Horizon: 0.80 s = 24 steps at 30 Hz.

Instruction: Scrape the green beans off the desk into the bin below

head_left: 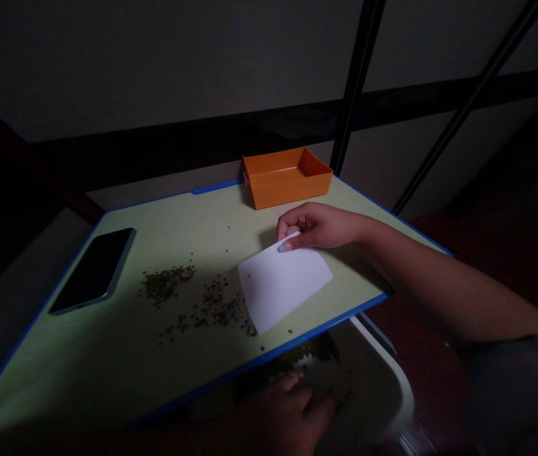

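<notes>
My right hand (316, 228) is closed on a white sheet of paper (285, 285), pinching its upper edge between thumb and curled fingers. The paper tilts over the pale table, its lower left edge beside a scatter of small dark seeds or grains (221, 304). A second small heap of grains (164, 284) lies farther left. Low in the view and in shadow, my left hand (292, 411) hangs below the table edge over a white-rimmed container (404, 392). Its fingers look loosely apart, with nothing visible in them. More grains (311, 351) show inside that container.
An orange open box (292, 190) stands at the table's far edge. A dark-screened phone (95, 269) lies at the left. The table (107, 367) has a blue rim. Behind it rise panelled doors (178, 63) with dark bands. The light is dim.
</notes>
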Available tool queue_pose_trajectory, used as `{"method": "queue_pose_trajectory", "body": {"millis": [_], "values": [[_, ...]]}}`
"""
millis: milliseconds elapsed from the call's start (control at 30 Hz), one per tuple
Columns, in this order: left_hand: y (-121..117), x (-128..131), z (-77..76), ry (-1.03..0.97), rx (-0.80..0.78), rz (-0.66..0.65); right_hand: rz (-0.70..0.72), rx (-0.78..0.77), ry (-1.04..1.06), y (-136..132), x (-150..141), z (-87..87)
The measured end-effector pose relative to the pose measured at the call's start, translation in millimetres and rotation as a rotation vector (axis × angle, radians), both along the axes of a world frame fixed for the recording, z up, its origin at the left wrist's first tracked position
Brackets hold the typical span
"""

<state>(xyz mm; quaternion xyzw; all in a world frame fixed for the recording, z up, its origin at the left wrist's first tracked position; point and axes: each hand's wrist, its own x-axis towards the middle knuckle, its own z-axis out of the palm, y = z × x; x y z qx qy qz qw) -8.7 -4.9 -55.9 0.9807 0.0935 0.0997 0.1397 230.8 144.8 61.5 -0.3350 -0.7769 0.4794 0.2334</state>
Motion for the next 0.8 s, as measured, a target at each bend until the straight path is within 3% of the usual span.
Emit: {"method": "queue_pose_trajectory", "body": {"millis": [533, 800], "values": [[-4, 1, 5.7, 0.025, 0.038, 0.023, -0.413, 0.107, 0.104, 6, 5, 7.4], [-6, 4, -4.2, -0.129, 0.084, 0.091, -0.312, 0.017, 0.024, 4, 5, 5.2]]}}
